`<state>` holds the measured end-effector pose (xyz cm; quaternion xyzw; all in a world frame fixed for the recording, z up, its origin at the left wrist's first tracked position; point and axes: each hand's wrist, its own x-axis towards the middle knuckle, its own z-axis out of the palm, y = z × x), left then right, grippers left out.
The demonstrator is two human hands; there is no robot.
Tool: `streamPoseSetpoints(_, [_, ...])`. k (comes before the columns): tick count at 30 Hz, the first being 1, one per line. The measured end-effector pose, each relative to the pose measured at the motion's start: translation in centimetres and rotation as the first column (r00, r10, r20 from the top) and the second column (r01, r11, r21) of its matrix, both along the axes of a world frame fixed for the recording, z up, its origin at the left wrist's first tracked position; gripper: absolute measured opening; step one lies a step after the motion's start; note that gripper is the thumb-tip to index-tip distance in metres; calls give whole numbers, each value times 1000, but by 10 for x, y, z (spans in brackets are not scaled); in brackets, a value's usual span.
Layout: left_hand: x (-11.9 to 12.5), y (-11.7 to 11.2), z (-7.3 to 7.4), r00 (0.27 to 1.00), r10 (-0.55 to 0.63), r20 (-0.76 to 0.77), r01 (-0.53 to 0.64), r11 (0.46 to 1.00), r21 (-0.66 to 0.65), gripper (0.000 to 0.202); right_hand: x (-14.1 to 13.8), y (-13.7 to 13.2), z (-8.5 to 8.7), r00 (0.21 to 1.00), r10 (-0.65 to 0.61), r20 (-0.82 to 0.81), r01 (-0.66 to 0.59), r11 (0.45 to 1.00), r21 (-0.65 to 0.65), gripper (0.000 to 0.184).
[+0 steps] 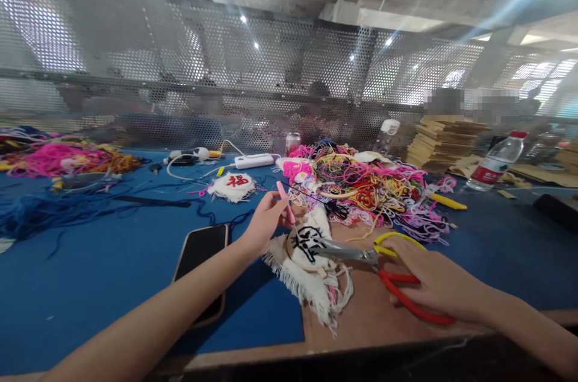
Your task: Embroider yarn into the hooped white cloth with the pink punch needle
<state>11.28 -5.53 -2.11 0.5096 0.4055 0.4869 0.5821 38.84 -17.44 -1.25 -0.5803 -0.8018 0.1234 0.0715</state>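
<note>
My left hand (269, 219) is closed around a pink-handled punch needle (286, 202), its thin metal tip pointing down at the hooped cloth. A round embroidery hoop (295, 260) holds white cloth (298, 279) with frayed edges and a black yarn design (311, 240). From the right, my right hand (428, 279) grips a pair of scissors (347, 251) with one yellow and one red handle loop. The blades reach over the hoop, their tips at the black yarn. Whether the blades touch the yarn I cannot tell. Dark yarn runs from near the punch needle towards the pile behind.
A tangled heap of coloured yarn (370, 183) lies behind the hoop. A phone (201, 267) rests left of it, near my left forearm. Further back are a white patch with a red character (233, 187), a power strip (253, 161), a water bottle (497, 162) and stacked brown sheets (436, 141).
</note>
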Motion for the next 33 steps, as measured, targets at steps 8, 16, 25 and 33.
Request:
streamPoseSetpoints(8, [-1, 1, -1, 1000, -14, 15, 14, 1000, -19, 12, -13, 28, 11, 995, 101, 8, -100, 993, -57, 38])
streamPoseSetpoints(16, [0, 1, -2, 999, -25, 35, 25, 1000, -12, 16, -21, 44, 11, 981, 193, 36, -190, 978, -84, 41])
streamPoseSetpoints(25, [-1, 2, -4, 999, -38, 23, 38, 999, -10, 9, -20, 59, 7, 965, 256, 51, -250, 964, -95, 39])
streamPoseSetpoints(33, [-1, 2, -5, 999, -46, 23, 47, 998, -32, 10, -22, 61, 9, 959, 281, 40, -275, 955, -108, 39])
